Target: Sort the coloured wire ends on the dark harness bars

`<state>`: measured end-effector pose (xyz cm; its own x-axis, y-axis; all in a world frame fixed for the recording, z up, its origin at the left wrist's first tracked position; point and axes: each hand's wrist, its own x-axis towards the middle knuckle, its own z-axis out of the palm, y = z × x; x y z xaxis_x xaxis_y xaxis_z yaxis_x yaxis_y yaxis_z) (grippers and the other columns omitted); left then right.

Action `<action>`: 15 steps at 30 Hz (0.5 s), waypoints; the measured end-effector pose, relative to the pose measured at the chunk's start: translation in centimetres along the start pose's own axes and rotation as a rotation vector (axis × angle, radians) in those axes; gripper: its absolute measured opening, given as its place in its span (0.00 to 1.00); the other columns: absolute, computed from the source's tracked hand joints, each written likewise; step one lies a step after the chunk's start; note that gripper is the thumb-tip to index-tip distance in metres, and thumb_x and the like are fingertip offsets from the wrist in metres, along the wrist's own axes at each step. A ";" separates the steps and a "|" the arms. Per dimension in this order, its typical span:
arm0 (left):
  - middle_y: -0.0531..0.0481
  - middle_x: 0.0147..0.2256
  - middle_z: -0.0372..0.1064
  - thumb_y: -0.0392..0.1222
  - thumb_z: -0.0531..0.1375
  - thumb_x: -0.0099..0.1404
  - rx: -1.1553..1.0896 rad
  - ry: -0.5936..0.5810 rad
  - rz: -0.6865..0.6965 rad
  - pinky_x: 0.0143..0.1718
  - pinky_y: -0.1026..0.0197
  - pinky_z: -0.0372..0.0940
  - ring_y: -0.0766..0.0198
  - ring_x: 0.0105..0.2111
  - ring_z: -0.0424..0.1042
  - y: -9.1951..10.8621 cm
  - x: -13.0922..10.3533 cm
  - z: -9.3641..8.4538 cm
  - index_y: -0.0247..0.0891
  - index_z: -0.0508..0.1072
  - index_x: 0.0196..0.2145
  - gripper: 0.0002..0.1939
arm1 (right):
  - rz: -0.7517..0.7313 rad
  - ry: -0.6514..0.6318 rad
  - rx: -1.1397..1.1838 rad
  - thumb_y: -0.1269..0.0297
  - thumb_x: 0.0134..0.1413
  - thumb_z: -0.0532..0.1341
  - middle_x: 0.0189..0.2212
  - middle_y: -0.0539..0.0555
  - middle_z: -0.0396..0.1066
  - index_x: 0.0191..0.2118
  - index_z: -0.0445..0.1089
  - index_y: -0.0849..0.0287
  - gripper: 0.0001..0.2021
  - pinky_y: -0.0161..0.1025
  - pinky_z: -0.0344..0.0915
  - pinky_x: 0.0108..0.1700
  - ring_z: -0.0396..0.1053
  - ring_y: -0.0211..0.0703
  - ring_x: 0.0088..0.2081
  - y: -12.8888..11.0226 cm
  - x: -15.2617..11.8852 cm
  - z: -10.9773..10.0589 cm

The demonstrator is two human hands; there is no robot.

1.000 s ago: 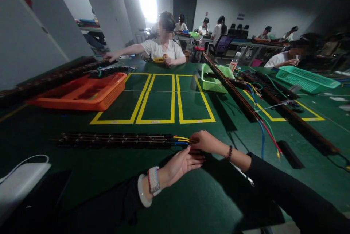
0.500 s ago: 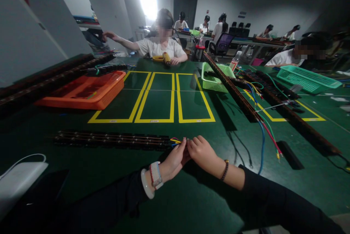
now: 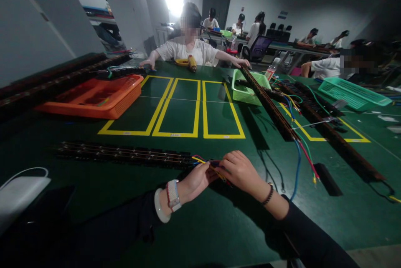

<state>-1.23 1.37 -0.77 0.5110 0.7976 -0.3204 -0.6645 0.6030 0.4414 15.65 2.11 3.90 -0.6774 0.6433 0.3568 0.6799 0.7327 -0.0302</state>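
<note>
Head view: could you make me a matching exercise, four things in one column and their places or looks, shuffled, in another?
1. Left hand
2. Right hand
3. Thin wires
4. Yellow tool

A. Running from the long dark strip towards the fingers
B. On the table, before the facing person
C. Pale wristband and white bangle
D. Dark beaded bracelet

Pairs: 1-C; 2-D; 3-A; 4-B.

My left hand [image 3: 196, 182] and right hand [image 3: 240, 170] conceal part of the wires [image 3: 198, 160] between them. White object [image 3: 23, 195]: cut off at left edge. Labels [image 3: 175, 135] on the table [image 3: 213, 230]: too small to read.
</note>
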 end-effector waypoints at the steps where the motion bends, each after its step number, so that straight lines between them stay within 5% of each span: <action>1: 0.43 0.36 0.71 0.34 0.53 0.64 0.010 -0.010 -0.002 0.46 0.57 0.61 0.63 0.38 0.69 0.0 0.0 0.0 0.30 0.72 0.35 0.08 | -0.012 -0.014 -0.001 0.60 0.61 0.55 0.29 0.53 0.66 0.32 0.68 0.60 0.11 0.39 0.55 0.37 0.60 0.41 0.33 -0.1 -0.1 0.0; 9: 0.43 0.39 0.70 0.36 0.54 0.64 0.067 -0.031 0.007 0.48 0.58 0.59 0.62 0.42 0.68 0.2 -0.3 0.5 0.31 0.71 0.38 0.08 | 0.100 -0.187 0.000 0.62 0.52 0.64 0.30 0.53 0.66 0.31 0.67 0.60 0.08 0.39 0.57 0.35 0.61 0.43 0.33 -1.3 0.0 0.3; 15: 0.45 0.38 0.71 0.41 0.55 0.65 0.073 0.027 0.014 0.50 0.57 0.59 0.63 0.43 0.68 0.1 -0.6 1.0 0.34 0.69 0.35 0.07 | 0.291 -0.217 0.227 0.67 0.52 0.63 0.28 0.51 0.67 0.29 0.65 0.59 0.05 0.36 0.59 0.35 0.64 0.40 0.33 -1.3 0.4 -0.2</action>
<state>-1.01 0.97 0.33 0.4865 0.8065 -0.3360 -0.6294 0.5903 0.5054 14.57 1.35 4.30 -0.5265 0.8444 0.0993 0.7887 0.5287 -0.3138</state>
